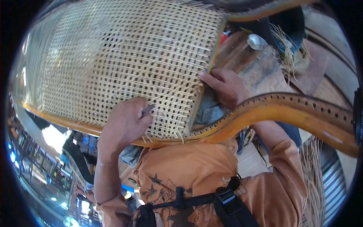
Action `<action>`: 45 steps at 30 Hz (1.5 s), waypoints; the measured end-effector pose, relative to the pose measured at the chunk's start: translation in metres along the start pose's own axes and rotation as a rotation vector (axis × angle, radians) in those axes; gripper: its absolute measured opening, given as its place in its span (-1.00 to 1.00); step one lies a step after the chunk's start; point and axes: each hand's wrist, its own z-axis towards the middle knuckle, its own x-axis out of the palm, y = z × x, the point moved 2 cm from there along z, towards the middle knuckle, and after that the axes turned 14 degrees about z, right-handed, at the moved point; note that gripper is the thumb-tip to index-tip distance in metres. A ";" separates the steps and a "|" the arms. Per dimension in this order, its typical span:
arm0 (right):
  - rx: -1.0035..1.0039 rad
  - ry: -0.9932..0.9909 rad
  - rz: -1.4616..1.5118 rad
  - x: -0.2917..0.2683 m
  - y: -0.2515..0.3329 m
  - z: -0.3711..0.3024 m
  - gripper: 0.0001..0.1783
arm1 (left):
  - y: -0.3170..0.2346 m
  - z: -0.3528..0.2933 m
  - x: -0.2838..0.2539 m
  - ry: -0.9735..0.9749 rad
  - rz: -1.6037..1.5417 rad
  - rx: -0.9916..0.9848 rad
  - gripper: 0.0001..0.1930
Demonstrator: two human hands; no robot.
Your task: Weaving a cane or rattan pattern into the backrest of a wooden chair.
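A pale woven cane panel [162, 64] is stretched across a curved wooden furniture frame [287, 113] in front of me. My left hand [128, 119] rests on the weave near the close edge, closed round a small dark tool [148, 109] whose blunt end sticks out past the thumb; the rest of it is hidden in the fist. My right hand [227, 87] grips the frame's straight right-hand rail [198, 100], thumb on top at the cane's edge and fingers underneath, partly hidden. Loose cane ends [179, 137] poke out at the near rim.
Small holes line the curved arm at right, which crosses over my right forearm. Beyond the rail lie wooden boards [261, 72], a silvery white object [257, 42] and a dark bucket [289, 28] with loose strands. A bundle of cane strands [312, 174] hangs at lower right.
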 end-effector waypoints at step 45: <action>0.507 -0.611 0.427 -0.026 -0.020 -0.034 -0.87 | 0.001 -0.002 0.001 -0.008 -0.020 -0.035 -0.80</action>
